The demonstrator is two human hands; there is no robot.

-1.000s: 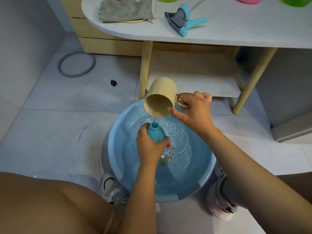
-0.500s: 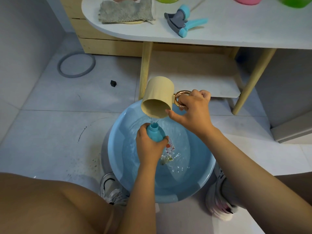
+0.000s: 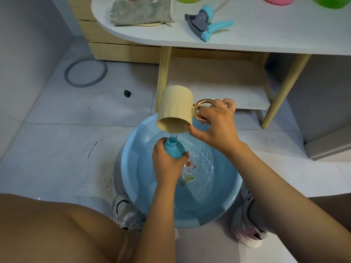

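A light blue basin holding water sits on the tiled floor between my shoes. Over it my left hand grips a small teal bottle, upright with its neck open. My right hand holds a beige mug by its copper ring handle, thumb against the rim. The mug is tipped far over, mouth facing down towards the bottle's neck, and a thin stream of water falls from its rim onto the bottle. A flower print shows on the basin's floor under the water.
A white table on wooden legs stands just beyond the basin, with a grey cloth, a teal spray head and coloured bowls on it. A grey ring and a small black piece lie on the floor to the left.
The mug has been tipped further, its base rising and its mouth turning more downward. The bottle and my left hand have stayed in place over the basin.
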